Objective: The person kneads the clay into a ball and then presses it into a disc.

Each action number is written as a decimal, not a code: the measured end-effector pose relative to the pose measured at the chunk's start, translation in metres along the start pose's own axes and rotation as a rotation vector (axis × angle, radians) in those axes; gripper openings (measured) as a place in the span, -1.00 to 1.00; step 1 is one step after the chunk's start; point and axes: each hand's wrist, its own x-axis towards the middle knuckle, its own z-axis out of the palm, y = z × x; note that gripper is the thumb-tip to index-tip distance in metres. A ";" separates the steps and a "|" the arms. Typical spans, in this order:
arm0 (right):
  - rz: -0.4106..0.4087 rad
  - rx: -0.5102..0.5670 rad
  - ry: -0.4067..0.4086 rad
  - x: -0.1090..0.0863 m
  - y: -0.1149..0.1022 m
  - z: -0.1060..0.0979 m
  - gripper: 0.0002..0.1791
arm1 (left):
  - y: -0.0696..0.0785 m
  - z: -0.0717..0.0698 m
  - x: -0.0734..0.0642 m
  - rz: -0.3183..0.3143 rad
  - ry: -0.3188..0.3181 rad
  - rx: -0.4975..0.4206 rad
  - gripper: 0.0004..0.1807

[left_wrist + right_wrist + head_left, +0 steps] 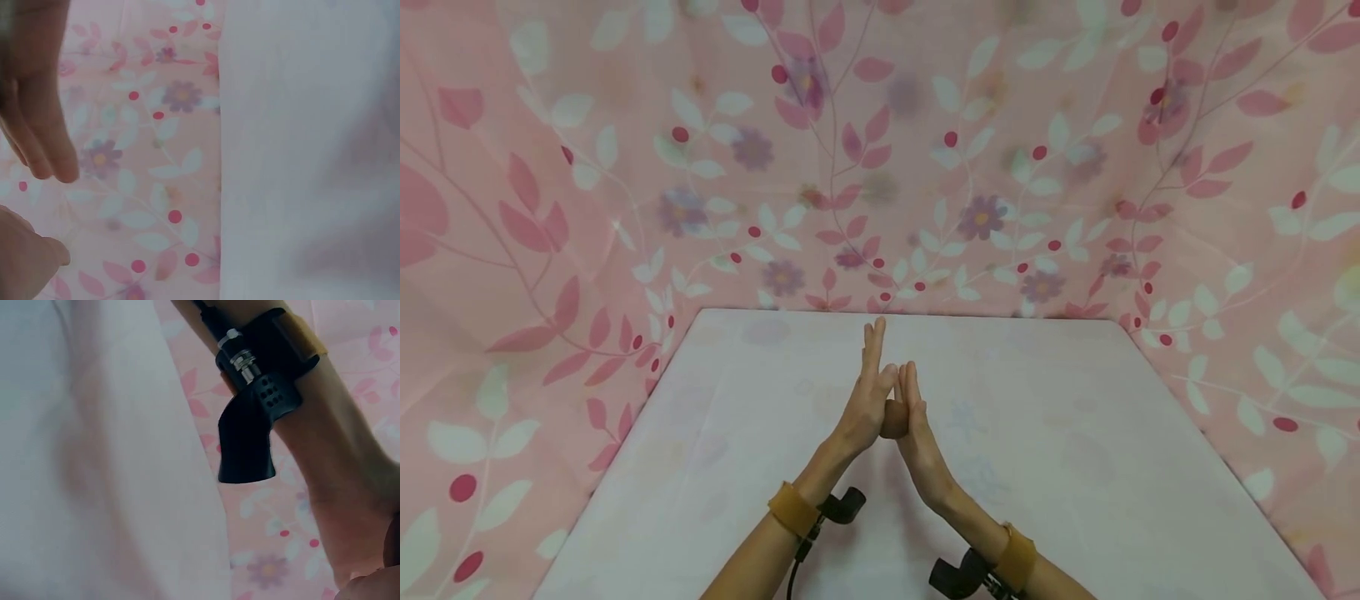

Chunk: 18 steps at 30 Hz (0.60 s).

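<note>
One brown, rounded lump (894, 419), its material unclear, sits between the palms of the left hand (867, 408) and the right hand (919, 446), above the white, faintly flowered bench (1037, 417). The grip is uncurled: fingers extended, palms touching the lump. Pressing or rolling seems in hand; the next move calls for even pressure.
</note>
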 end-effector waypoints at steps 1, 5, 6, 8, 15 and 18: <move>-0.003 -0.003 0.001 0.000 -0.001 0.000 -0.28 | -0.001 0.000 -0.001 -0.016 0.002 -0.008 -0.24; -0.010 -0.021 0.025 0.000 -0.002 0.000 -0.30 | -0.008 0.001 -0.005 -0.057 -0.003 -0.028 -0.24; -0.013 -0.029 0.035 0.001 -0.002 0.000 -0.30 | -0.010 0.002 -0.006 -0.061 -0.007 -0.033 -0.24; -0.016 -0.041 0.056 0.002 -0.002 -0.001 -0.31 | -0.012 0.004 -0.008 -0.068 -0.014 -0.041 -0.25; -0.035 -0.047 0.083 0.004 -0.001 -0.005 -0.30 | -0.015 0.010 -0.015 -0.099 -0.029 -0.052 -0.28; -0.050 -0.063 0.096 0.005 -0.001 -0.007 -0.30 | -0.015 0.011 -0.016 -0.108 -0.039 -0.064 -0.30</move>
